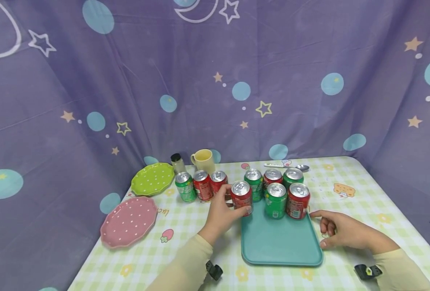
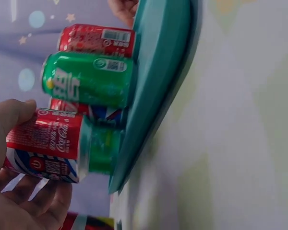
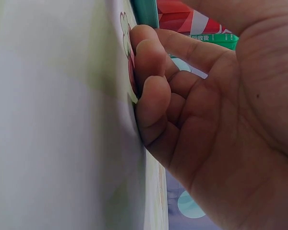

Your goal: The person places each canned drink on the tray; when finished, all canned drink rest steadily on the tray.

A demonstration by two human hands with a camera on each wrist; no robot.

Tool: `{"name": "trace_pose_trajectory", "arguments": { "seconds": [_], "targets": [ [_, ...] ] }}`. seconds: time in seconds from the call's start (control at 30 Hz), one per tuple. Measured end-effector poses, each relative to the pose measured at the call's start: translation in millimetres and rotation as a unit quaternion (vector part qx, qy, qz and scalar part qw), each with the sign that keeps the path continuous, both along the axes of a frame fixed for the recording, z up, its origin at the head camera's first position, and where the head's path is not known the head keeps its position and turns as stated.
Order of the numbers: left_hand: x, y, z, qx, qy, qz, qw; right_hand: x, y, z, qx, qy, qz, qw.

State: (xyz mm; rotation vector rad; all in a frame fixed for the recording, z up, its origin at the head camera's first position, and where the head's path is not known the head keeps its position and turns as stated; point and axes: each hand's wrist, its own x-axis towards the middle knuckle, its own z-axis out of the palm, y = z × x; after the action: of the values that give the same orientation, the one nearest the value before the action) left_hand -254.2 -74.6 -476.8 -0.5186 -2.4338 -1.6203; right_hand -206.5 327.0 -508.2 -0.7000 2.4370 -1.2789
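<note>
My left hand (image 1: pixel 219 217) grips a red Coca-Cola can (image 1: pixel 241 197) at the left side of a teal tray (image 1: pixel 282 244). In the left wrist view that can (image 2: pixel 48 139) is raised above the tray, its base apart from it. Several cans stand upright at the tray's far end, among them a front green can (image 1: pixel 275 203) and a front red can (image 1: pixel 298 203). My right hand (image 1: pixel 346 231) rests on the table by the tray's right edge, holding nothing. Its index finger extends to the tray; the other fingers curl loosely.
Left of the tray stand a green can (image 1: pixel 185 189) and two red cans (image 1: pixel 202 188). Behind them are a yellow mug (image 1: pixel 204 161) and a dark-lidded jar (image 1: pixel 178 165). A green plate (image 1: pixel 152 179) and pink plate (image 1: pixel 129 222) lie far left; a spoon (image 1: pixel 287 166) lies behind.
</note>
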Motion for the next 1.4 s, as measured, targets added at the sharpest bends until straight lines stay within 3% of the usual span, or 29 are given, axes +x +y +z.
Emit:
{"name": "trace_pose_trajectory", "arguments": {
  "seconds": [0.2, 0.43, 0.6, 0.8, 1.4],
  "targets": [
    [-6.1, 18.8, -9.5, -0.014, -0.037, -0.003, 0.9992, 0.7, -0.5, 1.8, 0.001, 0.004, 0.001, 1.0],
    [-10.9, 31.7, -17.1, -0.061, -0.032, 0.028, 0.9972, 0.9, -0.8, 1.8, 0.002, 0.003, 0.001, 1.0],
    [-12.0, 37.0, -19.2, -0.061, -0.028, 0.039, 0.997, 0.1, -0.6, 1.0, 0.003, 0.002, 0.0, 1.0],
    [-11.4, 40.6, -20.0, -0.048, -0.034, 0.043, 0.9974, -0.2, -0.1, 0.3, 0.002, 0.004, 0.0, 1.0],
    [-9.6, 40.8, -21.1, -0.069, -0.036, 0.04, 0.9961, -1.8, 1.5, -4.0, -0.001, 0.0, -0.003, 1.0]
  ]
}}
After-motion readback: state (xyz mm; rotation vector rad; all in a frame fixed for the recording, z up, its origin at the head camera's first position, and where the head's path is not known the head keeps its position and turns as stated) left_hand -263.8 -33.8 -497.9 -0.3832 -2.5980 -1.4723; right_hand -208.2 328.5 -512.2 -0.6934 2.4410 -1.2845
